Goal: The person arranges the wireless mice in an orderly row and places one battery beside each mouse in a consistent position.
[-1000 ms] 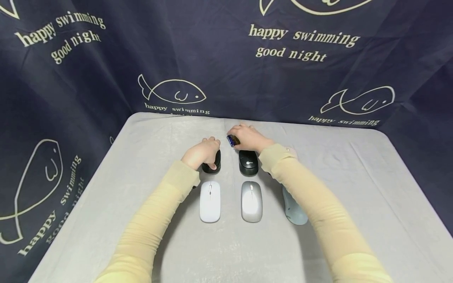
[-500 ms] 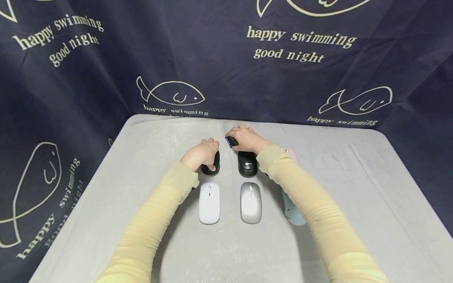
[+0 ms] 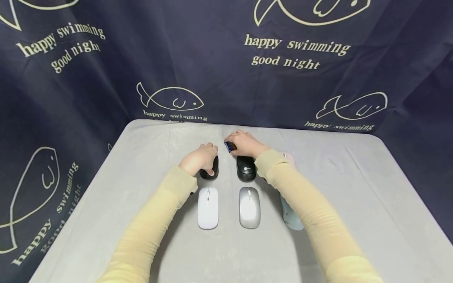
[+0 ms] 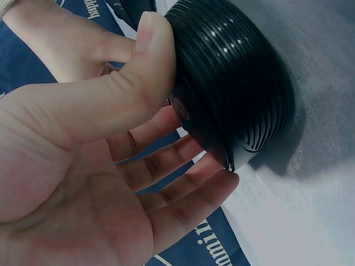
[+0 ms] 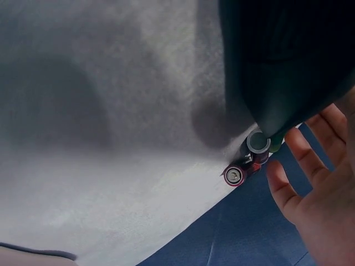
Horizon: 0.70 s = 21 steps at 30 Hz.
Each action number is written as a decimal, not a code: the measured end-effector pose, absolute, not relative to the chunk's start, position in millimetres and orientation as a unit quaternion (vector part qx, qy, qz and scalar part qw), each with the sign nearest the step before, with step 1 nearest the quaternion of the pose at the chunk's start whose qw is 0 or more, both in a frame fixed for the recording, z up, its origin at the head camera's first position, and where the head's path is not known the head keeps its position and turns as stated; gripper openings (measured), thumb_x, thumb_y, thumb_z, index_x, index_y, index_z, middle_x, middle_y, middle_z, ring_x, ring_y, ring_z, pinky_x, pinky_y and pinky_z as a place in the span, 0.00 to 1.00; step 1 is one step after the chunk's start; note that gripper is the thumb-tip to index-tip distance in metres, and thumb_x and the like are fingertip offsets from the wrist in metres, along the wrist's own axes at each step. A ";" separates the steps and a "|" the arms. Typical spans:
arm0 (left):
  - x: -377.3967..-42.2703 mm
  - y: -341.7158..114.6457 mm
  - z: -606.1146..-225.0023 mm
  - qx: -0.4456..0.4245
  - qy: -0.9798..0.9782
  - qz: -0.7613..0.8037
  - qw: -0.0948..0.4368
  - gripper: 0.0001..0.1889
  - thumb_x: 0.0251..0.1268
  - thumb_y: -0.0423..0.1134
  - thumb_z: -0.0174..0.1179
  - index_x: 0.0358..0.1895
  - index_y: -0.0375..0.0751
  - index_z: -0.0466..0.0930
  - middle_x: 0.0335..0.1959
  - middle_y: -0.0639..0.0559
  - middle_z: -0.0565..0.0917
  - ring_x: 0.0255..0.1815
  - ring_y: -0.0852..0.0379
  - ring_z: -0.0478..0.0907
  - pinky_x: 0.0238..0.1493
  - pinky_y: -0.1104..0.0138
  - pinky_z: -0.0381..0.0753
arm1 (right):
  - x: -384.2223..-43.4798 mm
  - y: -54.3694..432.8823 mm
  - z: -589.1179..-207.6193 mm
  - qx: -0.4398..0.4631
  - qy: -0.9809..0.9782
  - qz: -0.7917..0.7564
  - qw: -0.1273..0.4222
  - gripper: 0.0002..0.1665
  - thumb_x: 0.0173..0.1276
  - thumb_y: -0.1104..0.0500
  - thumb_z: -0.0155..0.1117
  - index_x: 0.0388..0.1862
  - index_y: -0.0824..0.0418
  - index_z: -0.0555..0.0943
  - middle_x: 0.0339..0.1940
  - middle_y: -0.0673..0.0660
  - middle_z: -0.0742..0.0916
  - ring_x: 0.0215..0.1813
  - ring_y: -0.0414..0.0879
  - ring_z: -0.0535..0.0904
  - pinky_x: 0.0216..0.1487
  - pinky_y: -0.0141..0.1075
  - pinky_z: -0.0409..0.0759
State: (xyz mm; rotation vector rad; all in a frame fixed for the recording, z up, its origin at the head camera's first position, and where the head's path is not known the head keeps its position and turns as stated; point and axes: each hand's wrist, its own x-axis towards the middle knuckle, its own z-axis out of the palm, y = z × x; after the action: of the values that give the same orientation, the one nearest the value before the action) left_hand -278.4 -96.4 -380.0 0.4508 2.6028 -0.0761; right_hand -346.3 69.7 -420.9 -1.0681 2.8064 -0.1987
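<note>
In the head view my left hand (image 3: 201, 158) grips a black computer mouse (image 3: 214, 169) at the back left of the group. The left wrist view shows this mouse's ribbed side (image 4: 238, 77), with the thumb on one side and fingertips at its lower edge. My right hand (image 3: 245, 144) curls its fingers round a few small batteries (image 3: 230, 147), blue and gold, just behind a second black mouse (image 3: 245, 169). Seen from the right wrist, a battery (image 5: 234, 175) points its end at the camera, fingertips close beside it.
Nearer on the grey-white tabletop (image 3: 230, 255) lie a white mouse (image 3: 208, 208) and a silver mouse (image 3: 249, 208). A pale blue mouse (image 3: 292, 216) and a pink thing (image 3: 289, 158) are partly covered by the right sleeve. Dark blue printed fabric (image 3: 226, 59) hangs behind.
The head view has tilted slightly, so everything sits a little lower in it. Both hands keep their places on the mouse and the batteries.
</note>
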 end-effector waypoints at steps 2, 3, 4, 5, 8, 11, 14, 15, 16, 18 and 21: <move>-278.1 -96.2 -381.0 0.164 0.955 -0.026 0.247 0.44 0.46 0.46 0.74 0.66 0.33 0.62 0.61 0.39 0.68 0.58 0.42 0.67 0.59 0.57 0.72 | -344.9 69.8 -420.3 -0.353 0.931 -0.066 0.066 0.31 0.57 0.54 0.71 0.61 0.56 0.76 0.60 0.55 0.80 0.60 0.54 0.70 0.54 0.54 0.71; -277.7 -96.1 -381.1 0.165 0.955 -0.024 0.247 0.44 0.46 0.46 0.74 0.66 0.33 0.62 0.61 0.39 0.68 0.58 0.42 0.67 0.59 0.57 0.72 | -344.2 69.8 -419.9 -0.353 0.931 -0.066 0.065 0.31 0.57 0.54 0.71 0.61 0.57 0.76 0.60 0.55 0.80 0.60 0.54 0.70 0.54 0.54 0.71; -277.6 -96.1 -381.1 0.164 0.955 -0.024 0.247 0.44 0.46 0.46 0.74 0.66 0.33 0.62 0.61 0.39 0.68 0.58 0.42 0.67 0.59 0.57 0.72 | -343.6 69.7 -419.5 -0.353 0.931 -0.067 0.065 0.31 0.57 0.54 0.71 0.61 0.57 0.76 0.60 0.55 0.80 0.60 0.54 0.70 0.54 0.54 0.71; -277.4 -96.0 -380.8 0.164 0.955 -0.023 0.247 0.44 0.46 0.46 0.74 0.66 0.33 0.62 0.61 0.39 0.68 0.58 0.42 0.67 0.59 0.57 0.72 | -343.4 69.6 -419.2 -0.352 0.931 -0.067 0.064 0.31 0.57 0.54 0.71 0.61 0.57 0.76 0.60 0.55 0.80 0.60 0.53 0.70 0.54 0.54 0.71; -277.2 -96.1 -380.8 0.164 0.955 -0.024 0.245 0.44 0.46 0.46 0.74 0.66 0.33 0.63 0.60 0.39 0.69 0.58 0.43 0.67 0.59 0.57 0.72 | -342.6 69.0 -418.8 -0.351 0.932 -0.066 0.063 0.31 0.57 0.54 0.71 0.60 0.57 0.77 0.60 0.55 0.80 0.60 0.53 0.70 0.54 0.53 0.71; -277.3 -96.2 -381.6 0.165 0.955 -0.028 0.244 0.44 0.46 0.46 0.74 0.66 0.33 0.63 0.60 0.39 0.69 0.58 0.43 0.67 0.59 0.57 0.72 | -342.7 68.4 -419.3 -0.354 0.931 -0.064 0.058 0.31 0.56 0.55 0.71 0.60 0.57 0.77 0.59 0.55 0.80 0.60 0.53 0.70 0.54 0.53 0.71; -277.2 -96.2 -382.3 0.166 0.955 -0.031 0.242 0.44 0.46 0.46 0.74 0.66 0.33 0.63 0.60 0.39 0.69 0.57 0.43 0.67 0.59 0.57 0.72 | -342.7 68.6 -419.8 -0.355 0.931 -0.064 0.051 0.31 0.56 0.55 0.72 0.59 0.57 0.77 0.58 0.56 0.81 0.59 0.53 0.71 0.54 0.53 0.72; -277.1 -96.2 -382.3 0.166 0.955 -0.031 0.242 0.44 0.46 0.46 0.74 0.66 0.33 0.63 0.60 0.39 0.69 0.57 0.43 0.67 0.59 0.57 0.72 | -342.7 68.6 -420.0 -0.355 0.931 -0.065 0.049 0.31 0.56 0.55 0.72 0.59 0.58 0.77 0.58 0.56 0.81 0.59 0.53 0.71 0.54 0.53 0.72; -277.1 -96.1 -382.2 0.167 0.955 -0.030 0.242 0.44 0.46 0.46 0.74 0.66 0.33 0.63 0.60 0.39 0.69 0.57 0.43 0.67 0.59 0.57 0.72 | -342.7 68.7 -420.3 -0.356 0.931 -0.064 0.046 0.31 0.56 0.55 0.72 0.59 0.58 0.77 0.58 0.56 0.81 0.59 0.53 0.71 0.54 0.53 0.72; -277.1 -96.0 -381.9 0.168 0.955 -0.029 0.243 0.44 0.46 0.46 0.74 0.65 0.33 0.63 0.59 0.39 0.69 0.57 0.43 0.67 0.58 0.57 0.72 | -342.6 69.0 -420.2 -0.356 0.931 -0.065 0.043 0.31 0.55 0.55 0.72 0.59 0.58 0.77 0.58 0.56 0.81 0.59 0.52 0.71 0.54 0.52 0.72; -277.0 -96.1 -381.2 0.168 0.955 -0.026 0.243 0.43 0.46 0.46 0.74 0.65 0.33 0.64 0.59 0.39 0.69 0.56 0.43 0.67 0.58 0.57 0.72 | -342.5 69.5 -418.8 -0.358 0.930 -0.067 0.039 0.31 0.55 0.54 0.72 0.59 0.59 0.78 0.58 0.56 0.81 0.59 0.53 0.71 0.54 0.53 0.72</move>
State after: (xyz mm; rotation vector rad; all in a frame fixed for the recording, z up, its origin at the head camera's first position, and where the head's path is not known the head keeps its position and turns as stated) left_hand -277.0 -96.1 -381.2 0.4587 2.6088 -0.0721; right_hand -342.5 69.5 -418.8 -1.0979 2.8521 -0.2057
